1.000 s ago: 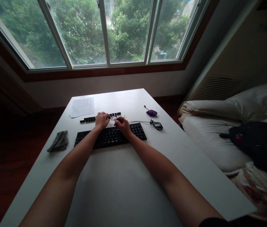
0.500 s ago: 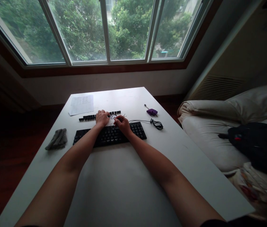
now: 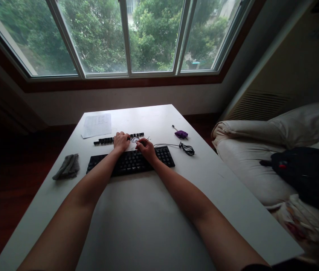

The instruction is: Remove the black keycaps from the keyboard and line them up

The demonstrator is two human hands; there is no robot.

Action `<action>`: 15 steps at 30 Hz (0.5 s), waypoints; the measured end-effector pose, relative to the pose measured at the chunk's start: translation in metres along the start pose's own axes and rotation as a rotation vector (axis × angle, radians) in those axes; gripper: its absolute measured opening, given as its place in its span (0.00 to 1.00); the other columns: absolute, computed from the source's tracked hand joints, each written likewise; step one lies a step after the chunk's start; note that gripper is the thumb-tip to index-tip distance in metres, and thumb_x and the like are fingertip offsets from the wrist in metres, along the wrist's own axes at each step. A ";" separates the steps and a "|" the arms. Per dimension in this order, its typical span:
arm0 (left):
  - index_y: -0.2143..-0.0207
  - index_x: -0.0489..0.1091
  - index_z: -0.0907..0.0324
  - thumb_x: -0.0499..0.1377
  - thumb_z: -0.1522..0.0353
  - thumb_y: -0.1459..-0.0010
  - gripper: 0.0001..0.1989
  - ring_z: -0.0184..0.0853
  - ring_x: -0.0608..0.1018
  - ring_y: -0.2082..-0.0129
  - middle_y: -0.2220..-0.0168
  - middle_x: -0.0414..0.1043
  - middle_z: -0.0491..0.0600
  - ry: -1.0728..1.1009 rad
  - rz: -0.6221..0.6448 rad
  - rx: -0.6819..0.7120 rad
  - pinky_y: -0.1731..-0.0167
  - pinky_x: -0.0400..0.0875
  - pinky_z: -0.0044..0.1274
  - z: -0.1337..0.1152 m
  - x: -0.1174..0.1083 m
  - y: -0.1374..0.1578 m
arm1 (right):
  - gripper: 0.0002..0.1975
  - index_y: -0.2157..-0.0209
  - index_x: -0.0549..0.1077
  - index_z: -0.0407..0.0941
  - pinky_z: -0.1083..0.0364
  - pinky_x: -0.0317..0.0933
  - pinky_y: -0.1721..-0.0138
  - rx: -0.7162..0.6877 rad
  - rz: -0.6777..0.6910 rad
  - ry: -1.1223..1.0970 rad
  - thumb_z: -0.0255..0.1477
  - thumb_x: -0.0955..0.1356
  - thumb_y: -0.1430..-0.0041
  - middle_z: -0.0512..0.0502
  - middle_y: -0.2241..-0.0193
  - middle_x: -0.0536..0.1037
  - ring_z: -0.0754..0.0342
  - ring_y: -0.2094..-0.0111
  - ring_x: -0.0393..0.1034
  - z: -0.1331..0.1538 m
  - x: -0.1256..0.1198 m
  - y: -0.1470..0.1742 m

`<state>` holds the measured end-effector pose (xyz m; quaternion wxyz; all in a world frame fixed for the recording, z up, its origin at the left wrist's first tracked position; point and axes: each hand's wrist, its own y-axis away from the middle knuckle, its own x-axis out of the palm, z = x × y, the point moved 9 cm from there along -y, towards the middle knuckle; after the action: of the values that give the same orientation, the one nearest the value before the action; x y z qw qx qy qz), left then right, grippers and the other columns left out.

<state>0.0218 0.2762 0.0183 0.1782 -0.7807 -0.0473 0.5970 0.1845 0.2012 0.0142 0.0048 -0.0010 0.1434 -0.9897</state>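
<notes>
A black keyboard lies across the white table beneath my wrists. Beyond it, my left hand is closed at the row of loose black keycaps, a small black keycap at its fingertips. My right hand is pinched on a thin wire-like tool above the keyboard's back edge; its exact kind is too small to tell. Between the hands lies a small pale, shiny item, partly hidden. More keycaps stand to the right of my left hand.
On the white table, a grey cloth lies left and a printed paper sheet at the back left. A coiled black cable and a purple pouch-like item with a thin stick lie right. A sofa stands beyond the right edge.
Hardly anything differs. The whole view has shifted very slightly, and both hands keep almost the same place and grip.
</notes>
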 end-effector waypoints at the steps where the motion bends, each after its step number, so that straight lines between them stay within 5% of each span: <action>1: 0.60 0.76 0.52 0.59 0.66 0.45 0.10 0.50 0.66 0.50 0.56 0.69 0.56 0.000 0.002 -0.001 0.52 0.63 0.38 0.000 0.000 0.000 | 0.10 0.66 0.71 0.47 0.56 0.68 0.71 0.002 -0.002 0.002 0.39 0.67 0.43 0.51 0.77 0.78 0.54 0.77 0.73 0.000 0.000 0.000; 15: 0.55 0.75 0.52 0.60 0.68 0.45 0.14 0.50 0.66 0.49 0.55 0.70 0.55 -0.009 0.035 -0.015 0.52 0.64 0.37 -0.003 -0.001 0.002 | 0.10 0.66 0.71 0.46 0.57 0.68 0.73 0.005 0.000 -0.016 0.39 0.68 0.43 0.51 0.77 0.78 0.55 0.77 0.73 0.001 -0.003 0.000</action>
<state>0.0242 0.2737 0.0197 0.1615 -0.7801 -0.0391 0.6032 0.1871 0.2007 0.0151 0.0060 -0.0090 0.1408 -0.9900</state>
